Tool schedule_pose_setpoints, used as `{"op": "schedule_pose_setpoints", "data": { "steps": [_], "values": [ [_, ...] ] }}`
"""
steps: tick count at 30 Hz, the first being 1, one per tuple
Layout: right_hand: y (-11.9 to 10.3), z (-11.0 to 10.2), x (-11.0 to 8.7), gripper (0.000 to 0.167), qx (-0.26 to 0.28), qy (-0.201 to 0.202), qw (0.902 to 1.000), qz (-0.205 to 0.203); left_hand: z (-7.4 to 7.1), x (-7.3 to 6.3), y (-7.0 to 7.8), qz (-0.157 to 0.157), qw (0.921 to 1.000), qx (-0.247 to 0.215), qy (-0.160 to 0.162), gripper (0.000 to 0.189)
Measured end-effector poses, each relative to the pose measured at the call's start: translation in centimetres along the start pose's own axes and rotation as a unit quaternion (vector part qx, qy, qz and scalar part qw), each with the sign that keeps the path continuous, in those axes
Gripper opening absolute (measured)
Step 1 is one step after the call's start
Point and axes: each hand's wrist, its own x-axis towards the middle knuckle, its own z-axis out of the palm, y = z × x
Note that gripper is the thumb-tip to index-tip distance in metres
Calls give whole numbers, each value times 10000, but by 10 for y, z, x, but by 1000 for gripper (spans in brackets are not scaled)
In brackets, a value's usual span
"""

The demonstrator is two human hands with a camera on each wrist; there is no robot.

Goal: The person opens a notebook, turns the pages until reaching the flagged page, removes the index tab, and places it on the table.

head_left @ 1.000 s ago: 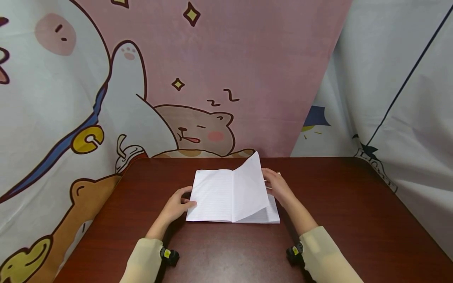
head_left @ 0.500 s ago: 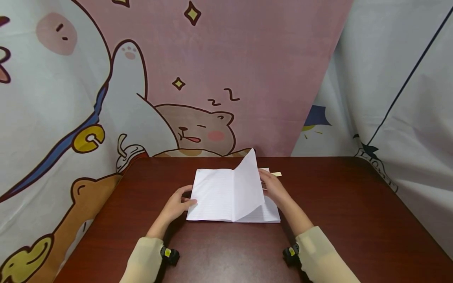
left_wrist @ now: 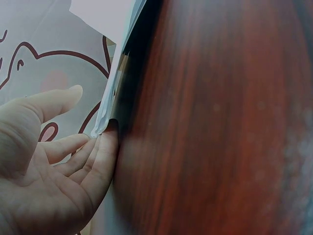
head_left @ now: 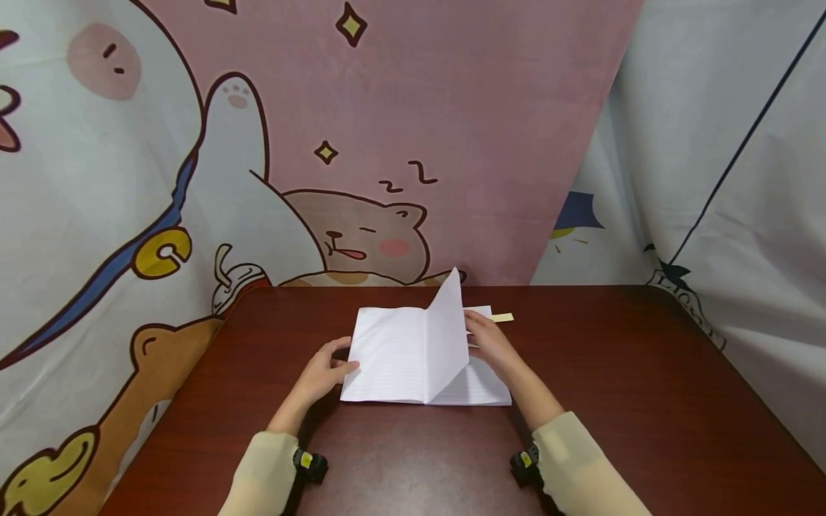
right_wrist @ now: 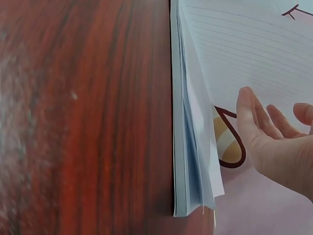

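Observation:
An open lined notebook [head_left: 387,358] lies on the table, one page [head_left: 447,340] standing up from its spine. My left hand [head_left: 320,374] is at the notebook's left edge. In the left wrist view its fingers [left_wrist: 105,164] meet the edge from below, while the thumb [left_wrist: 61,103] is raised apart from the paper. On the right side my right hand [head_left: 493,350] is behind the standing page, fingertips against its outer edge. In the right wrist view that hand [right_wrist: 276,152] has loosely extended fingers over the ruled paper, and the thumb is apart from them.
A pale yellow strip [head_left: 503,317] and a white paper corner [head_left: 480,310] stick out beyond the notebook's upper right. The dark red-brown table [head_left: 413,459] ends at a cartoon-printed cloth [head_left: 503,143] behind. A white cloth [head_left: 729,179] hangs on the right.
The right hand has moved left, swinging the page from leaning right to nearly upright. The yellow strip has come into view behind it. The left hand has stayed in place.

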Motion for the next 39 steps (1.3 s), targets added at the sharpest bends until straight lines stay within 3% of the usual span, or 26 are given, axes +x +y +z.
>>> {"op": "schedule_pose_setpoints", "data": {
  "steps": [13, 28, 35, 39],
  "values": [
    [6, 8, 2, 51, -104, -482, 9979, -410, 0, 1, -1, 12, 9999, -111, -28, 58],
    [5, 20, -1, 56, -135, -859, 9945, -586, 0, 2, -1, 39, 9993, -366, -63, 54],
    [6, 27, 0, 57, -566, -743, 9935, -648, -1, 1, -1, 107, 9984, -544, -99, 54],
    [9, 31, 0, 59, -923, -916, 9886, -754, -1, 1, 0, 59, 9973, -722, -102, 53]
  ]
}}
